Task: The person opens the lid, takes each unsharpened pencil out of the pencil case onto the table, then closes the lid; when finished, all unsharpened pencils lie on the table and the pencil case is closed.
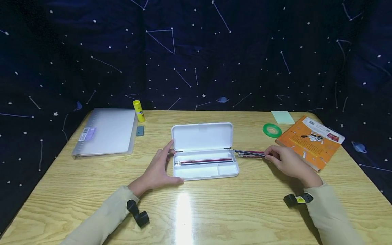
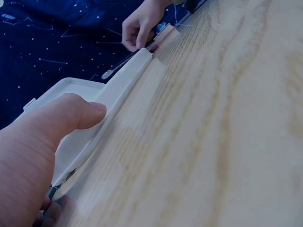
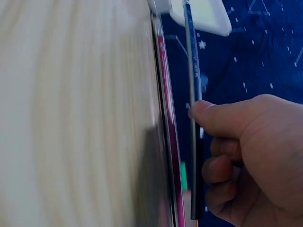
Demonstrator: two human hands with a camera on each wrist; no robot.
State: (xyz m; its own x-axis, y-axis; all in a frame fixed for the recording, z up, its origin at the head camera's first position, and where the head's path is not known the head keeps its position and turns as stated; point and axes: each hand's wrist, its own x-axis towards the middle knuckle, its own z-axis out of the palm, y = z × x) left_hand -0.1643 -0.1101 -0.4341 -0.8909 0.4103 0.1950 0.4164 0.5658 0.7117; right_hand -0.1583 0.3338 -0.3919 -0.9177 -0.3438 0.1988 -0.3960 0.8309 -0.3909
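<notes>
- Both hands are down on the wooden table (image 1: 214,211), either side of an open white pencil case (image 1: 205,151).
- Left hand (image 1: 159,170) steadies the case's left end: the thumb presses on the near rim of the tray, the fingers curve round the far corner by the hinge.
- Right hand (image 1: 289,161) is pinched round a dark pencil (image 1: 248,153), thumb against fingertips, just off the case's right edge; the pencil's far end reaches the tray's right corner.
- A red pencil (image 1: 254,152) lies flat on the table right beside the held one, under the same hand.
- Inside the tray two more pencils (image 1: 203,161) lie lengthwise in the long rear compartment; the lid stands tilted back behind them.
- Front of the case, the table runs bare to its near edge, with a bright glare patch.
- Further right: a green tape roll (image 1: 272,130), a pale sticky-note pad (image 1: 282,117) and an orange book (image 1: 310,141) close to the right edge.
- Far left: a translucent binder (image 1: 105,132) reaching to the left edge, a yellow glue stick (image 1: 139,111) and a small grey eraser (image 1: 140,130) beside it.
</notes>
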